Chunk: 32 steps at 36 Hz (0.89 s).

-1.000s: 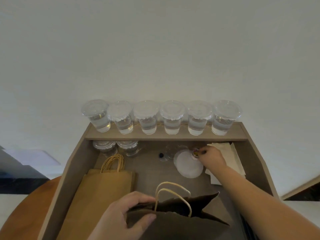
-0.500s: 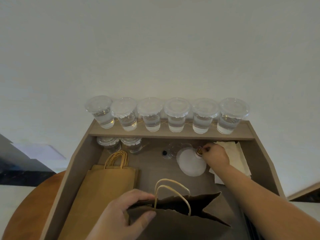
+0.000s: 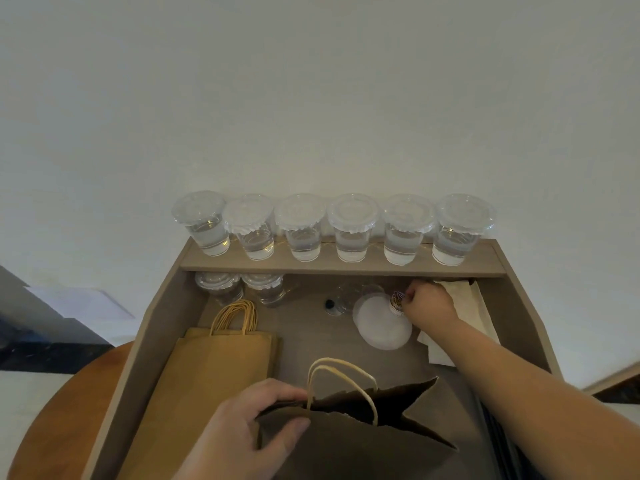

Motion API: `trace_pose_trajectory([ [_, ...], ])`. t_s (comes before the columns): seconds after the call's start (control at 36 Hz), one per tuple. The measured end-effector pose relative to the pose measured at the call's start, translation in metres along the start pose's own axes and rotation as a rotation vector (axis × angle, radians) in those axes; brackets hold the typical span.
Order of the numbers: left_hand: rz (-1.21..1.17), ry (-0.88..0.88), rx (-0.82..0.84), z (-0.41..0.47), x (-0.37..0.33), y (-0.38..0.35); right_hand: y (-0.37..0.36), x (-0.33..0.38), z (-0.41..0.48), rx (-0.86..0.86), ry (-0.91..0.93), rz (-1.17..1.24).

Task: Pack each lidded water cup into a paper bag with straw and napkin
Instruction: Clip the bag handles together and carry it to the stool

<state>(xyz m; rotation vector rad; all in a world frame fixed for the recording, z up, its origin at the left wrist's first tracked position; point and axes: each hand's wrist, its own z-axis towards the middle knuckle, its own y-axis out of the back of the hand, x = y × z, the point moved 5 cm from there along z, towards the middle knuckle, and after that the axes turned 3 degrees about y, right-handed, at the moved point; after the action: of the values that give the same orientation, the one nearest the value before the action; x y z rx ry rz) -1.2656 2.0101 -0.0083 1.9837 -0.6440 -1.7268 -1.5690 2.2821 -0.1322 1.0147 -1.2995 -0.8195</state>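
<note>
Taupe table [image 3: 346, 268]: is bearing six lidded water cups [image 3: 352, 233] beside a white wall [image 3: 311, 98].
Left hand [image 3: 239, 434]: fingers are clamping the paper bag [image 3: 363, 448] rim.
Right hand [image 3: 431, 304]: fingers are pinching straws [image 3: 397, 300].

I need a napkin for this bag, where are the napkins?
In the head view, the napkins lie at the far right of the tray, under the shelf, just right of the right hand.

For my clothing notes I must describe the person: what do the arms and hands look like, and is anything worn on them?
Both are bare. The left hand and right hand carry no glove, and no ring shows. The right forearm has no sleeve, watch or band in view.
</note>
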Motion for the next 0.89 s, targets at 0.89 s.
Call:
trace_pose_trajectory([
  [0.89, 0.054, -0.004, -0.113, -0.018, -0.011, -0.004, -0.004, 0.004, 0.002, 0.122, -0.011, 0.051],
])
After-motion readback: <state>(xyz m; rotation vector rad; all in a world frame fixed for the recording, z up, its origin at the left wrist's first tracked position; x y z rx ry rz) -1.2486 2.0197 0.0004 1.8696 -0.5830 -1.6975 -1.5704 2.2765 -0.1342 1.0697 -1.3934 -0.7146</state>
